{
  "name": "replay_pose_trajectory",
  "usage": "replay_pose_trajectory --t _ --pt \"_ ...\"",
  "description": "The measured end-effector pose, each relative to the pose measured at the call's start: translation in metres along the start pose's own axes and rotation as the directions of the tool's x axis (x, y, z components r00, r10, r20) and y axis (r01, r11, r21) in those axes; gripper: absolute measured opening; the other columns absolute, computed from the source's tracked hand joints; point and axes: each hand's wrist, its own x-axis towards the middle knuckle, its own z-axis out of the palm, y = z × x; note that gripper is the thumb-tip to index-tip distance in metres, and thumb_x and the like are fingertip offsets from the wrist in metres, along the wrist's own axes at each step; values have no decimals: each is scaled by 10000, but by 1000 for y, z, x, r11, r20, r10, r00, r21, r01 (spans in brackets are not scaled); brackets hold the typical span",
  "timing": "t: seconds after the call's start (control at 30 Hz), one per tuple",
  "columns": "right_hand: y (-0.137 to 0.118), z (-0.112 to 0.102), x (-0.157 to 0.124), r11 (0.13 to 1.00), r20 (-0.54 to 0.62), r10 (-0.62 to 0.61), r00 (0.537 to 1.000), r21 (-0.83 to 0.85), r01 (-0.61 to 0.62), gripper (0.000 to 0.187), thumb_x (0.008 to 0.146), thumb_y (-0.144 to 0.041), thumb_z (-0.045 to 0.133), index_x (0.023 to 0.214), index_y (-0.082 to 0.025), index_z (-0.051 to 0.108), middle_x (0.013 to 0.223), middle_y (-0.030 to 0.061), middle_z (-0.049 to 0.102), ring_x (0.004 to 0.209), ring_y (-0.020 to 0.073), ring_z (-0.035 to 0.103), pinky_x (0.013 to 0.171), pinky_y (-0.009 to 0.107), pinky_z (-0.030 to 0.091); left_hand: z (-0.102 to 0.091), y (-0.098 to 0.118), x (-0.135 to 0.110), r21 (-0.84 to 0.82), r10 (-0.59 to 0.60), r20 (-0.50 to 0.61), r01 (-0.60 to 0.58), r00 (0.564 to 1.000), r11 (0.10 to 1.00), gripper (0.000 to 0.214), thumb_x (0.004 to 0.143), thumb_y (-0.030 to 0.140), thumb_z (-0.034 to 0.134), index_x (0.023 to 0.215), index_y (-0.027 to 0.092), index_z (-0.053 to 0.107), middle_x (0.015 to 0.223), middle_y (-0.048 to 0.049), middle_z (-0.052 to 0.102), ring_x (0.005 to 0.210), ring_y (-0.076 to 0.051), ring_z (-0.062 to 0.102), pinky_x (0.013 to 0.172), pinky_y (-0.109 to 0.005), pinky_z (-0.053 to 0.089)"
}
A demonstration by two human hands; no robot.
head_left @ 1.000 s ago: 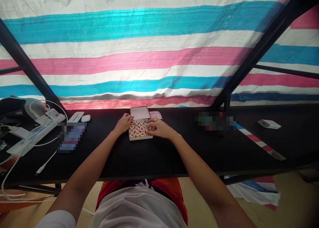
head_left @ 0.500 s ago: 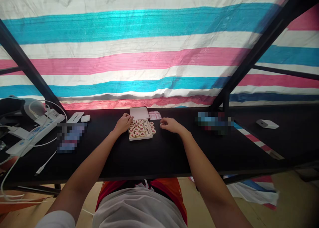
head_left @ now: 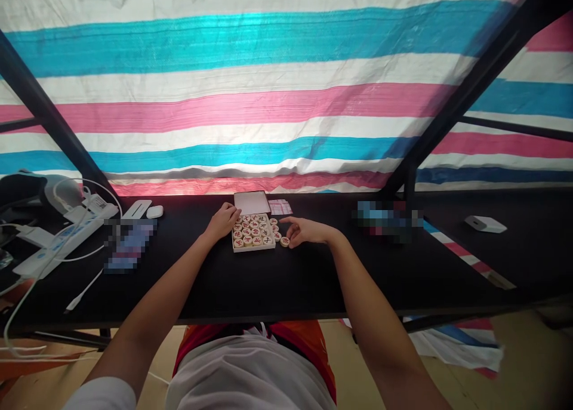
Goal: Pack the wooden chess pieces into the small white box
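On the black worktop [head_left: 268, 279], the left hand [head_left: 222, 220] curls loosely against the box's [head_left: 253, 248] nine-o'clock edge, gripping nothing, while the right hand [head_left: 307, 231], half-open and empty, lies beside loose discs [head_left: 285, 241] at three o'clock, probably light, hard, slick pieces best pinched by the rim.

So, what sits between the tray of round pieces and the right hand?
In the head view, a few loose round pieces lie on the black table between the tray and the right hand.

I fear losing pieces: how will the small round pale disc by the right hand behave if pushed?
Lying flat, the small round pale disc would probably slide on the smooth black table, not roll. Being small, it is likely light and stiff.
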Motion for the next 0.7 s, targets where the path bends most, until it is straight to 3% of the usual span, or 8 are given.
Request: replay_pose_trajectory --t 0.27,0.53,0.63,0.7 --pt "-4 4 0 999 4 -28 1000 -33 28 818 548 -127 763 1303 -183 453 764 -8 660 745 168 641 728 285 486 -2 3 -1 -5 4 4 -4 1000 1000 399 937 437 325 898 200 643 1053 -60 539 928 -187 571 818 -294 440" --pt "-4 10 6 997 -7 -43 999 -65 42 745 562 -161 744 1262 -194 491 735 -35 586 619 115 563 545 226 448 0 -1 0 -8 13 -4 -13 1000 1000 402 935 450 321 889 208 639 1050 -57 536 920 -187 575 806 -297 445" --pt "-7 7 3 989 -39 -84 996 -126 78 587 626 -222 712 1189 -175 552 698 -34 575 616 115 545 565 235 453 0 -1 0 -11 9 -5 -9 1000 1000 397 932 453 331 896 208 642 1053 -56 537 924 -188 575 816 -299 443" --pt "-13 9 3 963 -153 -182 971 -227 145 401 715 -297 650 1092 -164 615 682 -23 577 623 120 537 598 250 455 -1 0 0 -7 10 -4 -10 1000 1000 400 933 452 328 897 207 643 1057 -57 536 926 -189 575 820 -302 441"
